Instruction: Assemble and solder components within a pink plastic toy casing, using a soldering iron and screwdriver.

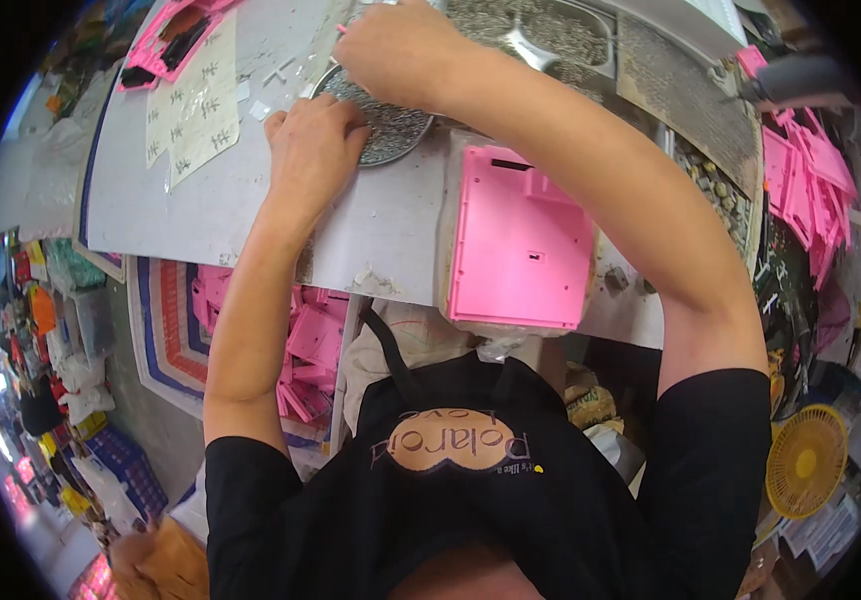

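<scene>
A round dish (420, 150) filled with small metal pieces that look like screws sits at the far part of the table. Beside its left rim, my left hand (312, 145) is closed, fingers curled downward; whatever is under the fingertips is hidden. My right hand (400, 58) is closed in a fist above the dish's far side. A small pink bit (342, 29) pokes out by its fingers, too little showing to name. Close to my body, a flat pink plastic panel (522, 255) with a dark slot lies on a clear-wrapped block at the table's front edge.
Metal trays (598, 40) of small parts stand at the back, near a perforated plate (685, 100). More pink panels are piled at the right (810, 180), in a striped bag (155, 330) below, and at the far left (175, 40). A marked paper sheet (193, 110) lies left.
</scene>
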Available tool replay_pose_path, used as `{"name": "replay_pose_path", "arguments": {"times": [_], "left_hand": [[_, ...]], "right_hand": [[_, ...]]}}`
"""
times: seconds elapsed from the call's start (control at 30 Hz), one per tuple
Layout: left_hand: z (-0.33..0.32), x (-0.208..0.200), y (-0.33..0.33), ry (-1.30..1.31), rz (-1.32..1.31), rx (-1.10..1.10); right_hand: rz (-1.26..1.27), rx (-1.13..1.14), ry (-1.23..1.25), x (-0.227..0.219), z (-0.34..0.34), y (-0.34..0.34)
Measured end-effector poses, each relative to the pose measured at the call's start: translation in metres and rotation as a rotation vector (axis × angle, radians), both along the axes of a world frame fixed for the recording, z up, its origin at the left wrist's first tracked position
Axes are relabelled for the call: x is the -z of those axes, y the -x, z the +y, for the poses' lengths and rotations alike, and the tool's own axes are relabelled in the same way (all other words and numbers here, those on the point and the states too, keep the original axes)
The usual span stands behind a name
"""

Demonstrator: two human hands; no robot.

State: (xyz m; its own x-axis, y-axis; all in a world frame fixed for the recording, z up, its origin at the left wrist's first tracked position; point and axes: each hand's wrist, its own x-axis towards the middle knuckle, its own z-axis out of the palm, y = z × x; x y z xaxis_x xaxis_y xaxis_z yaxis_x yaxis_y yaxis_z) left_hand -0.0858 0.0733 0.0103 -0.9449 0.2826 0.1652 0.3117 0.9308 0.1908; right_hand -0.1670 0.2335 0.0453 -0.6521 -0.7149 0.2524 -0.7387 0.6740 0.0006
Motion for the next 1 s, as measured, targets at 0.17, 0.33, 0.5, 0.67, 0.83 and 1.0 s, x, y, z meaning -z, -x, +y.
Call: {"name": "replay_pose_path", "arguments": {"times": [0.17, 0.33, 0.5, 0.67, 0.83, 1.0], "left_hand": [[-0.001, 0.002, 0.0, -0.122, 0.036, 0.008], [0.001, 0.007, 0.003, -0.139, 0.024, -0.007], [-0.002, 0.007, 0.002, -0.243, 0.041, -0.072], [-0.002, 0.006, 0.002, -0.217, 0.027, -0.103], [0.017, -0.008, -0.013, -0.434, 0.047, -0.013], [0.092, -0.035, -0.077, -0.561, 0.0, 0.535]], "right_hand": [[-0.206, 0.046, 0.434, -0.055, 0.118, -0.099], [-0.331, 0.262, 0.456, -0.024, 0.182, -0.192], [-0.223, 0.27, 0.395, -0.013, 0.183, -0.204], [-0.209, 0.21, 0.425, -0.007, 0.187, -0.202], [-0.243, 0.177, 0.452, -0.007, 0.192, -0.202], [-0.293, 0.208, 0.486, -0.01, 0.199, -0.204]]}}
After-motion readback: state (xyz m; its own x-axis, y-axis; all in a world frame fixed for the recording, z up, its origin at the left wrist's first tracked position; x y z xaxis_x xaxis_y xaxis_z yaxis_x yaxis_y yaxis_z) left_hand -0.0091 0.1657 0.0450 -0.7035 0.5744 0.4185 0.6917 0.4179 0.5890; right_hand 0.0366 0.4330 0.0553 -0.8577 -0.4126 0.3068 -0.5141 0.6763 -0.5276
